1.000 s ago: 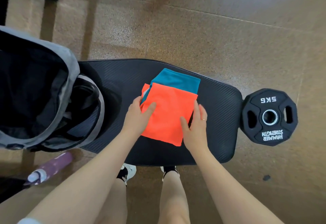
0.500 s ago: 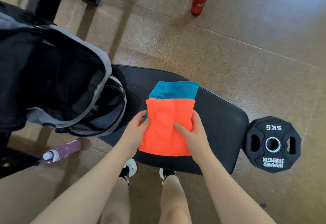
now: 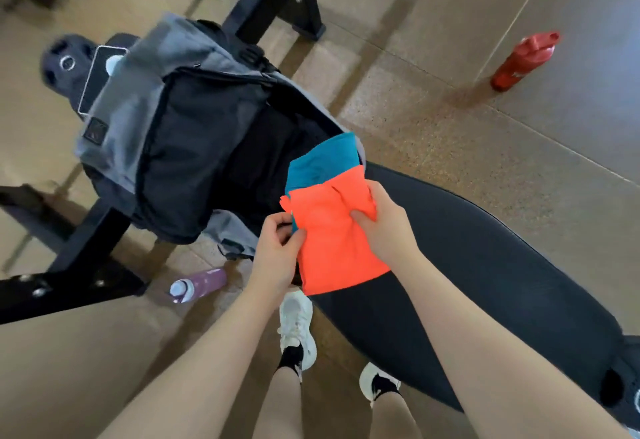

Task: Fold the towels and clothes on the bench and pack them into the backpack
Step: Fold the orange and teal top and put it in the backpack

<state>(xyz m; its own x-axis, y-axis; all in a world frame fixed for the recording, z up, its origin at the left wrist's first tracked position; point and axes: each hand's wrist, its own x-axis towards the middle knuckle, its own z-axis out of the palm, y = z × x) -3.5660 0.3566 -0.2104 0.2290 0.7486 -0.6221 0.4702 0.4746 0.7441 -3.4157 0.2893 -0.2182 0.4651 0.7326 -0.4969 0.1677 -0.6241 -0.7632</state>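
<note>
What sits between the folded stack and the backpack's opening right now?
Nothing, in the head view: the teal cloth atop the orange cloth already overlaps the open backpack's dark mouth.

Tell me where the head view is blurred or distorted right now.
Head view: motion smear is strongest at the upper left, around the weight plate and the dark frame behind it; the backpack is soft; the orange cloth and both hands, left and right, stay fairly sharp; wide-angle bending curves the bench; the red bottle casts a soft shadow.
</note>
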